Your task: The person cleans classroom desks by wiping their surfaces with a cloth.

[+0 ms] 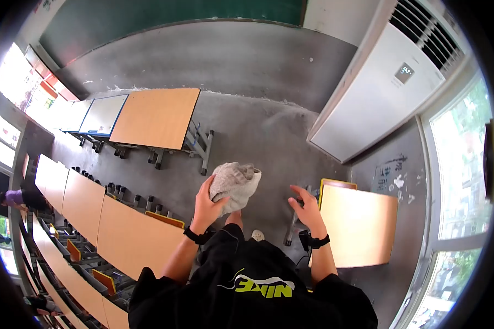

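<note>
A crumpled greyish-white cloth (pixel 237 185) is bunched up in front of my body, above the floor. My left hand (pixel 207 204) grips it from its left side, with the thumb pressed against the lower edge. My right hand (pixel 308 208) is held apart from the cloth, its fingers spread and nothing in them. Just to the right of that hand stands a desk with a light wood top (pixel 359 227). Both wrists wear black bands.
Rows of joined desks (pixel 129 236) run along the left. Another desk (pixel 156 118) stands ahead, beneath a green chalkboard (pixel 175 13). A tall white air conditioner (pixel 376 90) is at the right near the windows (pixel 461 159). A person in purple (pixel 17 198) bends at the far left.
</note>
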`<state>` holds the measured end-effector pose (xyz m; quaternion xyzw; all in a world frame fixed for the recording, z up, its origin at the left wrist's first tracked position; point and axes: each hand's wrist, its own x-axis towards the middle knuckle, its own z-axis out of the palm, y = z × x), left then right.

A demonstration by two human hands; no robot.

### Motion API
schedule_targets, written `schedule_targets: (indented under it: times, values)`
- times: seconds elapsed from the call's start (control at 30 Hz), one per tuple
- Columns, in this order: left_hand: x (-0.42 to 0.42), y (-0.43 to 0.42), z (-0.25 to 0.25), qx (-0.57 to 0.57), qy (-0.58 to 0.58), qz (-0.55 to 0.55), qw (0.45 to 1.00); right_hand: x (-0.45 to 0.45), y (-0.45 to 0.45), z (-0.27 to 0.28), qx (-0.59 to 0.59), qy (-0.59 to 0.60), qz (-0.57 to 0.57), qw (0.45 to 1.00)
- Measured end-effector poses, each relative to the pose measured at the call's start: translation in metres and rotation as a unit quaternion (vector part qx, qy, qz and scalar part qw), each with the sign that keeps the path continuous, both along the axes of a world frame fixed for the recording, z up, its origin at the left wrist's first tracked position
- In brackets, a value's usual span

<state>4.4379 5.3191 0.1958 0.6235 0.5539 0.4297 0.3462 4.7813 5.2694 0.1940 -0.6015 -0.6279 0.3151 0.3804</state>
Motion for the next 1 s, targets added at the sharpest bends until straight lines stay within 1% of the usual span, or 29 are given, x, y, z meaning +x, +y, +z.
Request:
schedule_targets:
  times: [0.03, 0.13, 0.17, 0.2, 0.27, 0.3, 0.4, 0.43, 0.5, 0.6, 0.73, 0.83, 0.97, 1.0]
  values:
    - [0.003, 0.02, -0.008, -0.007, -0.011, 0.001, 1.0, -0.001, 0.019, -0.003, -0.011, -0.004, 0.004, 1.0]
    - [0.01, 0.087, -0.027, -0.032, -0.051, 0.002, 0.998, -0.003, 0.077, -0.02, 0.004, -0.035, 0.001, 0.999]
    - [0.012, 0.112, -0.031, -0.036, -0.058, -0.001, 0.998, -0.005, 0.094, -0.019, -0.023, -0.017, -0.017, 0.999]
    - [0.013, 0.138, -0.032, -0.041, -0.065, -0.005, 0.997, -0.005, 0.112, -0.016, -0.032, -0.034, -0.022, 0.999]
    - [0.018, 0.185, -0.024, -0.031, -0.043, -0.014, 0.998, -0.001, 0.148, -0.01, -0.046, -0.068, -0.028, 0.996]
    - [0.02, 0.211, -0.02, -0.026, -0.03, -0.018, 0.999, 0.002, 0.166, -0.009, -0.003, -0.085, -0.025, 0.996]
    - [0.03, 0.284, -0.008, -0.004, -0.021, -0.056, 0.998, 0.009, 0.217, 0.005, -0.024, -0.024, -0.064, 0.997]
    - [0.034, 0.307, -0.005, 0.0, -0.019, -0.069, 0.997, 0.011, 0.23, 0.006, -0.029, -0.035, -0.089, 0.995]
    - [0.043, 0.349, 0.001, 0.004, -0.008, -0.095, 0.995, 0.015, 0.255, 0.003, -0.02, -0.035, -0.1, 0.994]
    - [0.055, 0.391, 0.018, 0.021, -0.029, -0.083, 0.996, 0.023, 0.302, -0.007, -0.026, -0.022, -0.105, 0.994]
    - [0.066, 0.445, 0.003, -0.031, -0.107, -0.069, 0.991, 0.031, 0.371, -0.022, -0.037, -0.023, -0.088, 0.995]
    - [0.07, 0.487, -0.005, -0.039, -0.064, -0.031, 0.997, 0.047, 0.436, -0.028, -0.042, -0.021, -0.073, 0.996]
    - [0.074, 0.549, 0.0, -0.063, -0.068, 0.031, 0.995, 0.08, 0.533, -0.037, -0.014, 0.011, -0.056, 0.998]
    - [0.079, 0.568, 0.003, -0.053, -0.063, 0.04, 0.996, 0.091, 0.562, -0.038, -0.007, -0.001, -0.046, 0.999]
